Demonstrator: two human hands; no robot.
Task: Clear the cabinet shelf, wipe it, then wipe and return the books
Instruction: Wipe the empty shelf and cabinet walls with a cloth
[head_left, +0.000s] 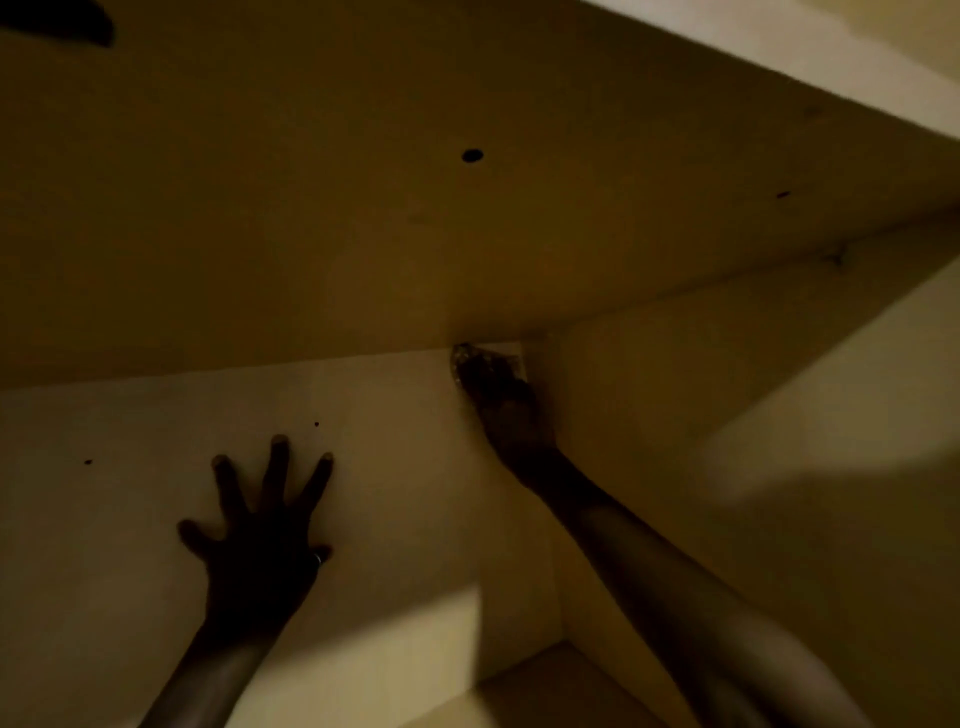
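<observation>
Looks like the wiping step: the shelf is bare, smooth pale board, and the right hand is jammed into the back corner pressing a small whitish cloth, though it's too dark to tell how it grips. Left hand is splayed flat on the panel, holding nothing. No books in view; next it needs strokes back out of that corner, I'd guess.

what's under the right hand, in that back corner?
A pale cloth shows past the right hand, pressed into the cabinet's top corner. The hand hides most of it.
</observation>
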